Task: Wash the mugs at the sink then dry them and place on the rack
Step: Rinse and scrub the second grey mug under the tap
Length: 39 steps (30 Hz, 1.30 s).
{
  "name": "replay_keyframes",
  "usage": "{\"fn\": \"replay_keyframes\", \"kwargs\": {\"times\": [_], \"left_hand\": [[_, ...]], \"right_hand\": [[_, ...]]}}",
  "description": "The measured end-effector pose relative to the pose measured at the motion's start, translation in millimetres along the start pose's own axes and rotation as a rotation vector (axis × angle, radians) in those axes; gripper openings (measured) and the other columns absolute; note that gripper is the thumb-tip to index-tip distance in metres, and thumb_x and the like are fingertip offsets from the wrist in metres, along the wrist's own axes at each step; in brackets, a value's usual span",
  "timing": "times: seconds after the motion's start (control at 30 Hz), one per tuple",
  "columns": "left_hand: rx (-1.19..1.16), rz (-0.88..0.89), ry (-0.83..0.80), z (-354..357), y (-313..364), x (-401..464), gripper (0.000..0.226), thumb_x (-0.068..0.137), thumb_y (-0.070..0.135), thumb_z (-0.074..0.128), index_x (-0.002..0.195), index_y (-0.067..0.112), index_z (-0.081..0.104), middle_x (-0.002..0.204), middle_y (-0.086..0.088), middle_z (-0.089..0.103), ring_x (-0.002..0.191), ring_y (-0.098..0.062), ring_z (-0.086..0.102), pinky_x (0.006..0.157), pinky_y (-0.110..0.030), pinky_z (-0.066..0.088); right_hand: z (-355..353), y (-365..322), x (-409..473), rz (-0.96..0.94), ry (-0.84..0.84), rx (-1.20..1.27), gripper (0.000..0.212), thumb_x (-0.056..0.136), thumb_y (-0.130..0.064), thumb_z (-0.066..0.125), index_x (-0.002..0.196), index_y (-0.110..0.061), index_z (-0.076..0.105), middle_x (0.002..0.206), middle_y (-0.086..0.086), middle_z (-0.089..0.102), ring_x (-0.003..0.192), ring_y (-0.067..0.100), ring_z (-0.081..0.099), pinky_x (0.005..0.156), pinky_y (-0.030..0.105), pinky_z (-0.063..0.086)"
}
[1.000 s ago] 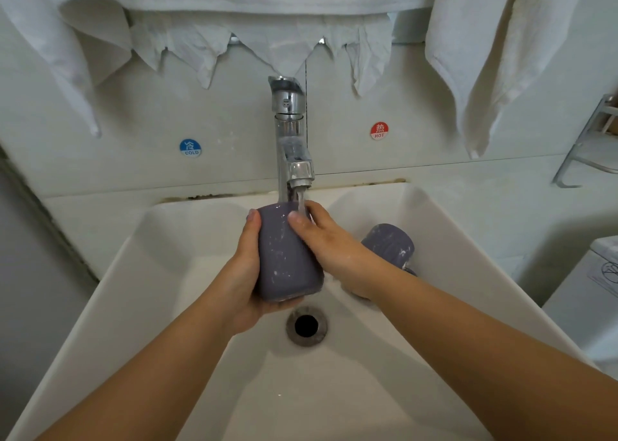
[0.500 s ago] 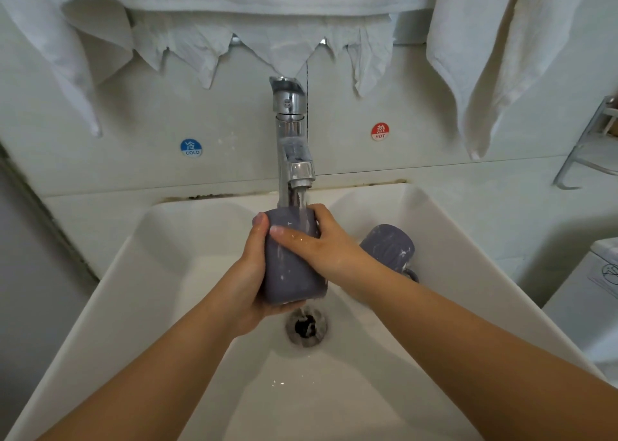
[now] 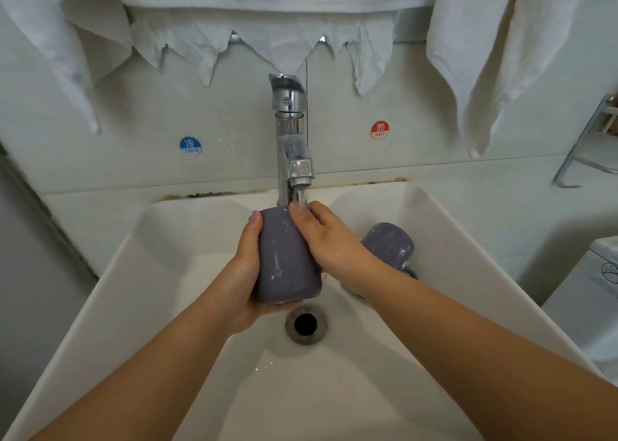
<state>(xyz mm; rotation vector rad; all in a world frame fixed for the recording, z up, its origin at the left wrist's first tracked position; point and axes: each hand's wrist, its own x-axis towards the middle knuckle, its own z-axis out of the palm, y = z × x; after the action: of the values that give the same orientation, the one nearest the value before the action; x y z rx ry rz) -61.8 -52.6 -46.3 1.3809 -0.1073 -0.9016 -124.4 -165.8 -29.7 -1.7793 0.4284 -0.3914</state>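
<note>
A purple mug [image 3: 286, 256] speckled with white marks is held upright under the running chrome tap [image 3: 291, 139], over the white sink [image 3: 140, 273]. My left hand [image 3: 244, 273] grips its left side and base. My right hand [image 3: 324, 239] wraps round its right side, thumb up at the rim where the water falls. A second purple mug [image 3: 388, 244] lies on its side in the sink behind my right wrist, partly hidden by it.
The drain [image 3: 305, 323] lies just below the held mug. White towels [image 3: 478, 55] hang along the wall above. Cold [image 3: 190, 146] and hot [image 3: 380, 129] stickers flank the tap. A metal rack [image 3: 592, 146] is fixed at the right wall, a white appliance [image 3: 588, 303] below it.
My right thumb slid along the upper part of the mug, across its face and back up to the rim. Water began flowing down to the drain. The mug stayed under the tap.
</note>
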Motion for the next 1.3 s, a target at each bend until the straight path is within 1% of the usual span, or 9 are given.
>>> {"fn": "replay_keyframes", "kwargs": {"times": [0.1, 0.17, 0.33, 0.43, 0.57, 0.7, 0.9, 1.1, 1.3], "left_hand": [[-0.001, -0.003, -0.007, -0.3, 0.5, -0.5, 0.062, 0.084, 0.076, 0.037, 0.105, 0.025, 0.065, 0.091, -0.008, 0.076, 0.088, -0.03, 0.073, 0.077, -0.05, 0.058], [0.022, 0.007, -0.015, 1.9, -0.9, -1.0, 0.061, 0.082, 0.076, 0.039, 0.106, 0.026, 0.065, 0.091, -0.007, 0.076, 0.088, -0.03, 0.073, 0.075, -0.049, 0.059], [0.035, 0.034, -0.029, 1.2, -0.7, -1.5, 0.063, 0.081, 0.076, 0.039, 0.109, 0.025, 0.064, 0.096, -0.009, 0.075, 0.089, -0.032, 0.072, 0.076, -0.051, 0.058], [0.057, 0.08, -0.048, 2.7, -0.7, -2.4, 0.06, 0.082, 0.074, 0.039, 0.115, 0.028, 0.061, 0.102, -0.008, 0.074, 0.092, -0.03, 0.072, 0.079, -0.052, 0.058], [0.262, 0.241, -0.169, 5.5, -2.7, -5.2, 0.076, 0.07, 0.066, 0.054, 0.137, 0.033, 0.04, 0.119, 0.003, 0.066, 0.097, -0.019, 0.07, 0.074, -0.038, 0.06], [0.443, 0.395, -0.182, 7.0, -5.6, -5.4, 0.082, 0.068, 0.05, 0.069, 0.137, 0.044, 0.026, 0.121, 0.019, 0.052, 0.1, -0.01, 0.065, 0.068, -0.024, 0.058], [0.364, 0.433, -0.067, 23.7, -9.7, -2.8, 0.033, 0.094, 0.053, 0.042, 0.125, 0.046, 0.035, 0.111, 0.019, 0.06, 0.092, -0.005, 0.065, 0.067, -0.027, 0.057], [0.473, 0.405, -0.246, 11.7, -6.5, -2.5, 0.071, 0.079, 0.052, 0.06, 0.138, 0.054, 0.021, 0.125, 0.028, 0.051, 0.105, -0.005, 0.063, 0.074, -0.024, 0.056], [0.494, 0.443, -0.063, 14.1, -7.8, -0.1, 0.058, 0.086, 0.043, 0.065, 0.136, 0.039, 0.037, 0.122, 0.013, 0.059, 0.097, -0.011, 0.066, 0.067, -0.029, 0.057]], "right_hand": [[-3.1, 3.4, -6.6, -0.004, -0.107, 0.042, 0.04, 0.087, -0.043, 0.063, 0.118, -0.023, 0.047, 0.11, -0.004, 0.062, 0.095, 0.008, 0.062, 0.076, 0.02, 0.052], [-0.9, 4.0, -6.5, -0.002, -0.055, 0.025, 0.044, 0.081, -0.043, 0.07, 0.113, -0.023, 0.048, 0.104, -0.005, 0.062, 0.091, 0.007, 0.063, 0.072, 0.02, 0.052], [1.6, 0.5, 2.2, 0.036, 0.024, -0.012, 0.041, 0.091, -0.053, 0.05, 0.105, -0.015, 0.052, 0.099, 0.002, 0.063, 0.09, 0.017, 0.063, 0.079, 0.032, 0.052], [-3.5, 2.8, 0.1, 0.057, -0.043, 0.072, 0.041, 0.089, -0.046, 0.06, 0.115, -0.016, 0.049, 0.108, 0.001, 0.063, 0.094, 0.014, 0.064, 0.078, 0.029, 0.055], [-12.5, 2.0, 5.5, 0.024, 0.09, 0.123, 0.038, 0.088, -0.047, 0.06, 0.103, -0.012, 0.052, 0.096, 0.002, 0.064, 0.082, 0.01, 0.063, 0.069, 0.024, 0.053], [-20.6, 4.2, 6.6, 0.02, 0.143, 0.091, 0.034, 0.091, -0.047, 0.055, 0.1, -0.015, 0.049, 0.094, 0.0, 0.063, 0.08, 0.008, 0.062, 0.062, 0.02, 0.049], [-18.9, 12.8, 9.7, 0.004, 0.187, 0.076, 0.031, 0.09, -0.048, 0.056, 0.089, -0.018, 0.047, 0.091, 0.002, 0.063, 0.086, 0.016, 0.064, 0.073, 0.03, 0.055], [-20.4, 12.1, 11.2, 0.06, 0.214, 0.089, 0.039, 0.092, -0.052, 0.049, 0.102, -0.014, 0.051, 0.095, 0.001, 0.064, 0.088, 0.015, 0.063, 0.08, 0.033, 0.053], [-11.0, 11.3, 13.7, 0.05, 0.247, 0.099, 0.035, 0.092, -0.051, 0.05, 0.092, -0.016, 0.049, 0.098, 0.007, 0.065, 0.09, 0.018, 0.064, 0.084, 0.035, 0.053]]}}
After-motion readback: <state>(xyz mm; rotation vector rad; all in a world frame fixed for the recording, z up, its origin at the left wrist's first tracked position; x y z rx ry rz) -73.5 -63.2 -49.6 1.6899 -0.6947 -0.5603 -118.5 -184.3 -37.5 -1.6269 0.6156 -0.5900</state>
